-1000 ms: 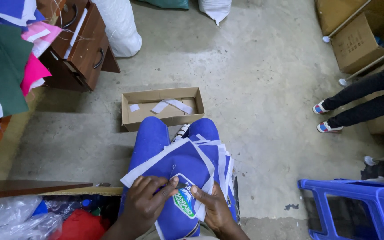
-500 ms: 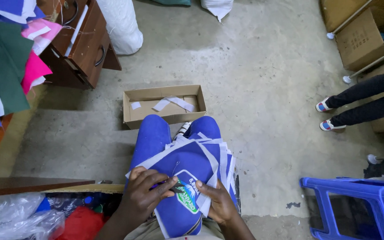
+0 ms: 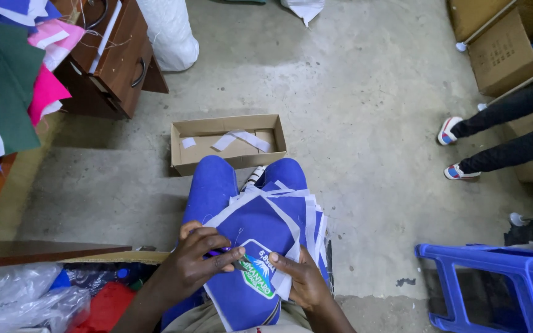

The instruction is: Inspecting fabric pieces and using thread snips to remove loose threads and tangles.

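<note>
Head view, looking down at the lap. A stack of blue fabric pieces (image 3: 266,246) with white edging lies on the blue-trousered knees, at 6 o'clock in the frame. The top piece carries a printed badge (image 3: 255,277) near its lower edge.

Left hand (image 3: 202,259): rests on the left part of the top piece, fingers curled together and pinched on a small purple tool (image 3: 219,252), whose tip meets the fabric just above the badge. What kind of tool it is cannot be told.

Right hand (image 3: 303,277): lies at the right edge of the stack, at 3 o'clock from the badge. Its fingers are clamped on the edges of the pieces, thumb on top.

Surroundings: an open cardboard box (image 3: 228,143) stands on the concrete floor at 12 o'clock from the knees, holding white strips (image 3: 242,140). A wooden drawer unit (image 3: 115,58) is at 10 o'clock, with green, pink and blue cloth (image 3: 13,80) to its left. A blue plastic stool (image 3: 495,283) stands at 4 o'clock. Another person's legs (image 3: 507,132) are at 2 o'clock, well apart from the hands. Clear plastic bags (image 3: 20,302) lie at 8 o'clock.
</note>
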